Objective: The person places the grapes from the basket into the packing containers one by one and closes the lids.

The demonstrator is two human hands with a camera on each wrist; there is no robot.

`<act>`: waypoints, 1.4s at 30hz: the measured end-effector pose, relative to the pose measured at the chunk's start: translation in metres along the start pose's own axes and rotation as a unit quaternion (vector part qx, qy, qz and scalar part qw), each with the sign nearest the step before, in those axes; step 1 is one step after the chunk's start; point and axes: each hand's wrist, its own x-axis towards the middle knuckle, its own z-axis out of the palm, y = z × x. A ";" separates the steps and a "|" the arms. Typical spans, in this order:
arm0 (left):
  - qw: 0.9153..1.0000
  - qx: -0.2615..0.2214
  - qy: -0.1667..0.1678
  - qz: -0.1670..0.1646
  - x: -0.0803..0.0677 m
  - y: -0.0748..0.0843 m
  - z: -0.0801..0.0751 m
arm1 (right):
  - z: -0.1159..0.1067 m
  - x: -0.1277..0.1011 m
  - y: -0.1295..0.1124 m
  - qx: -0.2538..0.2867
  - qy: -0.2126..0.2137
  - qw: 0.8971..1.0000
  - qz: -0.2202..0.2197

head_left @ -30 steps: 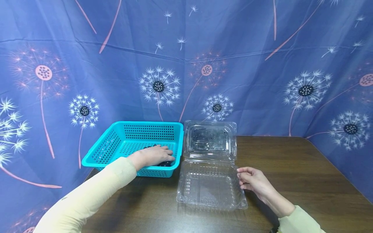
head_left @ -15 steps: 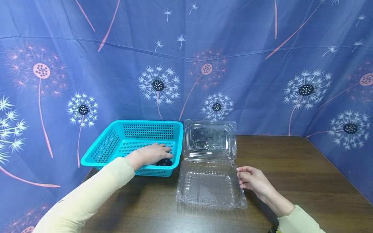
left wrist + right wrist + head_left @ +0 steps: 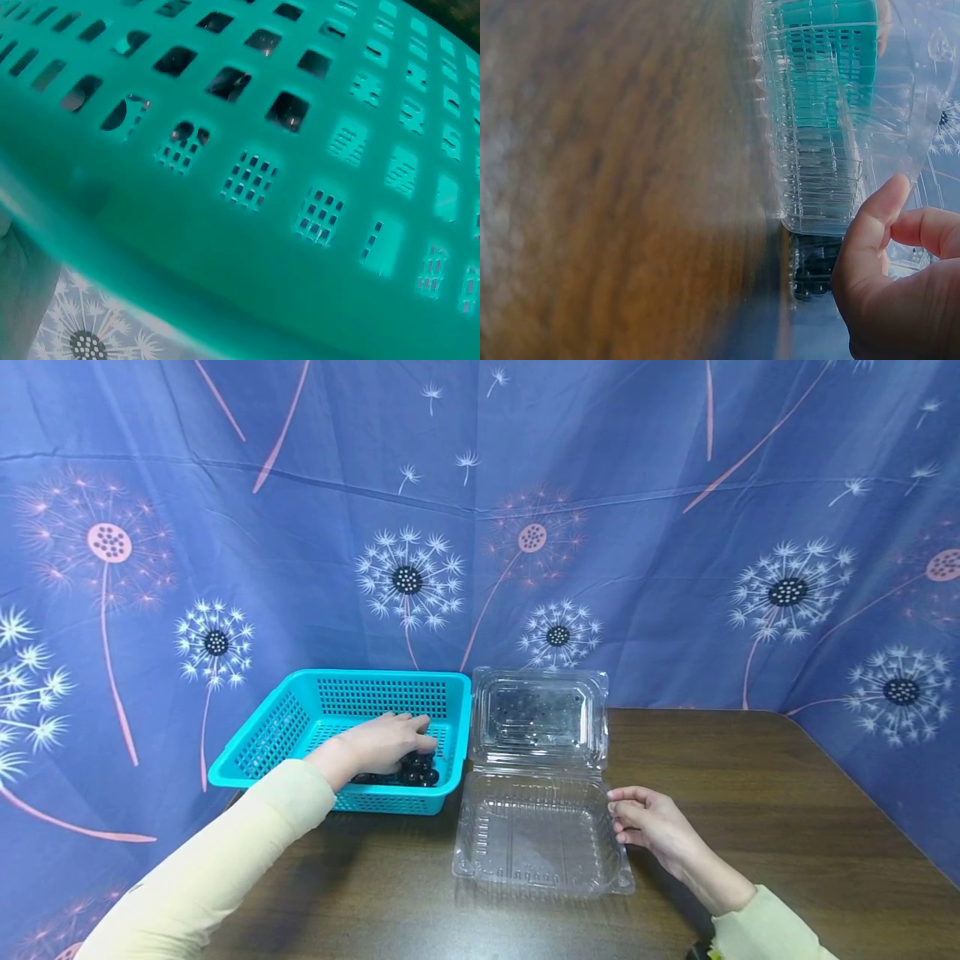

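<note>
In the head view, the left hand (image 3: 378,743) is reaching into the turquoise basket (image 3: 420,804) near the bench's (image 3: 750,793) far left corner, fingers curving over glossy black balls (image 3: 420,772); whether they are gripping any, I cannot tell. In the left wrist view, perforated basket wall is filling the frame. In the right wrist view, the right hand's (image 3: 900,285) thumb and forefinger are pinching the clear clamshell container's (image 3: 821,187) rim.

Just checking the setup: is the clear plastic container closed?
No, its lid is folded open behind the base in the head view.
</note>
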 end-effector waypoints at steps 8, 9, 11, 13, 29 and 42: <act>0.999 0.008 0.013 -0.030 -0.002 -0.001 -0.012 | 0.001 0.002 0.000 0.001 0.004 1.000 0.003; 0.999 0.008 0.020 -0.033 -0.002 -0.001 -0.013 | 0.001 0.002 0.001 0.001 0.004 1.000 0.003; 0.999 0.009 0.036 -0.037 -0.002 -0.001 -0.015 | 0.001 0.002 0.001 0.002 0.004 1.000 0.003; 0.998 0.013 0.049 -0.042 -0.002 0.000 -0.016 | 0.001 0.002 0.001 0.000 0.005 1.000 0.003; 0.985 0.049 0.128 -0.106 -0.005 0.006 -0.023 | 0.001 0.005 0.000 0.010 0.005 1.000 0.011; 0.974 0.037 0.161 -0.153 0.001 0.013 -0.033 | 0.001 0.004 -0.001 0.009 0.006 1.000 0.016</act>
